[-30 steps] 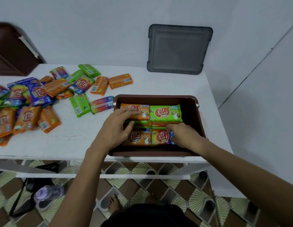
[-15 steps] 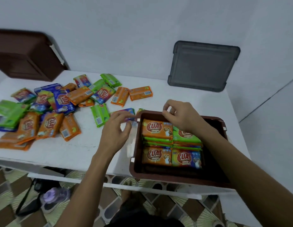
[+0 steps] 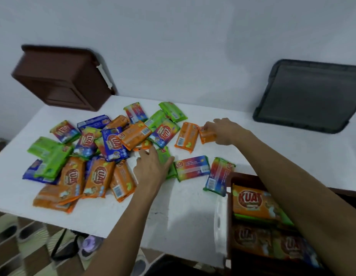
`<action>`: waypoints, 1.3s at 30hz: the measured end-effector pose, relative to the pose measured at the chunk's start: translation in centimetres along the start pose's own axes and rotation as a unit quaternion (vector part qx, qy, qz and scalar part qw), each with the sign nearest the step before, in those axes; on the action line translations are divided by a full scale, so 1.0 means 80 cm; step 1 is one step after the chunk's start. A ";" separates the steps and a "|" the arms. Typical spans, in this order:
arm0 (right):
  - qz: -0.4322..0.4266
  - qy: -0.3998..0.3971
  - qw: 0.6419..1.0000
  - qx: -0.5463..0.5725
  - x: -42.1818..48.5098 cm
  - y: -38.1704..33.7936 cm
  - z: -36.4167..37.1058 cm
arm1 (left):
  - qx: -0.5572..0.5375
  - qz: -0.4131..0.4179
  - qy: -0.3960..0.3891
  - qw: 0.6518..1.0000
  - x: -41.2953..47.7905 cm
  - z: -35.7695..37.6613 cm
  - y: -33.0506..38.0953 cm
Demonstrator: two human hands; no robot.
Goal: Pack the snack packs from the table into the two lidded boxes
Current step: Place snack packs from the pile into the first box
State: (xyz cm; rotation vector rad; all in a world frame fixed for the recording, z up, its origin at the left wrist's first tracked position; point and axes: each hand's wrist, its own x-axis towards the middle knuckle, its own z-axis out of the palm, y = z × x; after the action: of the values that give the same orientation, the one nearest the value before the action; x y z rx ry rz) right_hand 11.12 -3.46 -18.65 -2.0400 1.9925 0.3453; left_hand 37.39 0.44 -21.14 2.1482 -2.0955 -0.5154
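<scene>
A second ago both hands are down in the open box (image 3: 244, 177), pressing on the packs laid there. Half a second ago they lift clear of it, and now they are out over the loose snack packs (image 3: 105, 152) on the table (image 3: 183, 216). The view has swung as well, so the box now sits at about five o'clock in the picture. For the task this means one round of stowing looks finished and another pickup is under way. The box already shows at least two layers of packs, yet far more lie outside it, so I judge the job well short of half done. The right hand (image 3: 225, 132) reaches furthest, towards one o'clock from the box, and its curled fingers pinch the end of an orange pack (image 3: 208, 135), which lies just at nine o'clock of that hand. The left hand (image 3: 153, 168) lies with fingers spread over a green pack (image 3: 164, 156) at the near edge of the pile. Its thumb crosses the wrapper, but blur hides whether it has a real hold. The second box (image 3: 59, 76) leans at the wall at eleven o'clock, well apart from both hands, and a grey lid (image 3: 308, 96) stands at two o'clock.
</scene>
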 end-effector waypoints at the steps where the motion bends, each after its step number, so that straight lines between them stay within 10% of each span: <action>1: -0.002 -0.006 1.000 0.000 0.006 0.005 0.003 | 0.001 -0.004 -0.005 1.000 0.003 0.000 0.002; 16: -0.014 0.117 0.964 0.240 -0.073 0.032 -0.017 | -0.214 0.070 0.002 0.974 -0.014 -0.038 0.001; 21: -0.016 0.228 0.908 0.352 -0.163 0.038 -0.036 | -0.334 0.211 0.059 0.917 -0.070 -0.078 0.017; 29: -0.007 0.377 0.783 0.495 -0.338 0.022 -0.024 | -0.570 0.210 -0.044 0.793 -0.174 -0.075 0.073; 39: 0.003 0.131 0.806 0.578 -0.460 0.022 0.046 | -0.661 0.118 -0.054 0.739 -0.246 -0.022 0.104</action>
State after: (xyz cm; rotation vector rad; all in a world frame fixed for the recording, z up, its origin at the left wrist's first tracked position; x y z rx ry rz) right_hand 8.45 32.22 -9.22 -1.2581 1.6066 -0.9834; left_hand 30.03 19.10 -13.58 0.9707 -1.1727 -1.4896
